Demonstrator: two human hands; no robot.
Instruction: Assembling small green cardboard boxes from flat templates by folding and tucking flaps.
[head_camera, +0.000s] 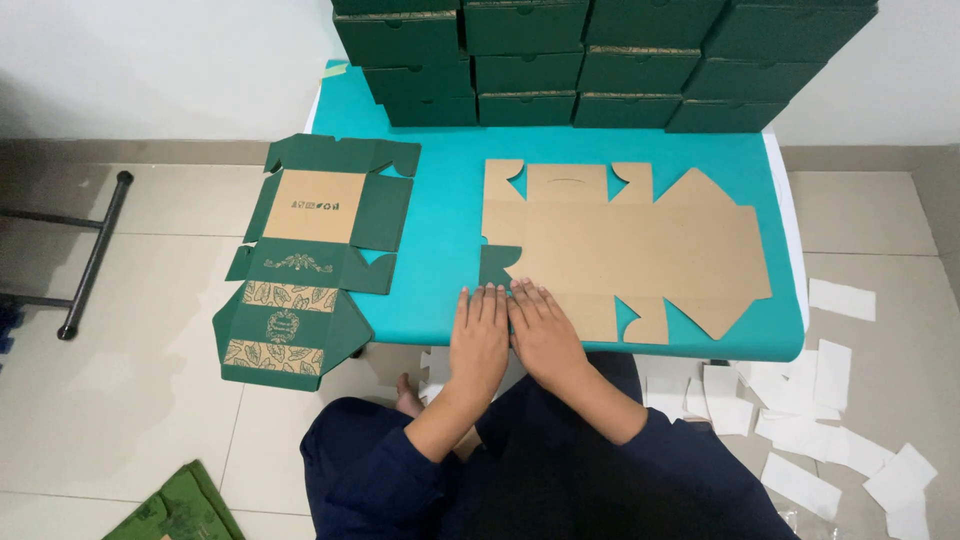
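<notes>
Both hands lie flat, fingers released: the left hand (480, 335) and right hand (543, 332) press the brown box blank's (640, 240) near-left corner, hiding its flap; stacked green boxes (600, 60) beyond are cut off.

Teal table (440, 250) carries: flat brown cardboard box blank (640, 245) at centre-right, stack of flat green printed blanks (315, 255) overhanging left edge, rows of folded green boxes (600, 60) at back. White paper strips (830, 400) on tiled floor (140, 300), right.

head cam | looks steeply down, fwd | close over teal table (440, 250) | single view
</notes>
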